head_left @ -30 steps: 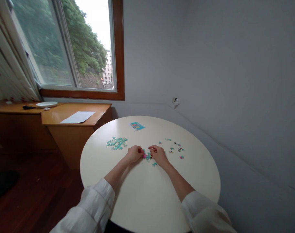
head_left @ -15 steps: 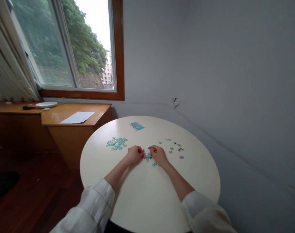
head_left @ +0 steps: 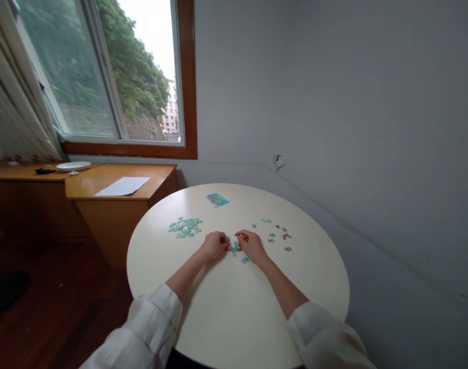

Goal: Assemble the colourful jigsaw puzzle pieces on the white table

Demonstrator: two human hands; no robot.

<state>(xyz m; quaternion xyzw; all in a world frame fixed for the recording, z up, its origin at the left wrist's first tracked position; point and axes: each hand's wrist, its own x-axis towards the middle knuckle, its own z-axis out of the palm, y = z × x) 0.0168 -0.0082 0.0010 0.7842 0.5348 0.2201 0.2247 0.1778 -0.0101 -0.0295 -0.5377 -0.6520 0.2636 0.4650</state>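
A small joined cluster of jigsaw puzzle pieces (head_left: pixel 235 248), teal with pink and yellow bits, lies on the round white table (head_left: pixel 234 312) between my hands. My left hand (head_left: pixel 214 246) is closed in a pinch at the cluster's left edge, on a pink-and-teal puzzle piece (head_left: pixel 229 247). At the right edge, my right hand (head_left: pixel 252 246) has its fingers curled with thumb and index close to the cluster; whatever is between them is too small to make out. One loose teal piece (head_left: pixel 245 260) lies just below the right hand.
Left of my hands is a pile of teal puzzle pieces (head_left: pixel 185 227). Several loose pieces (head_left: pixel 285 236) are scattered to the right. A colourful picture card (head_left: pixel 217 199) lies toward the table's far edge. Beyond stands a wooden desk (head_left: pixel 162 180) with a paper sheet (head_left: pixel 123 186) and white plate (head_left: pixel 74 166).
My left hand has shifted very slightly to the right at the cluster. The right hand and the loose pieces look unmoved.
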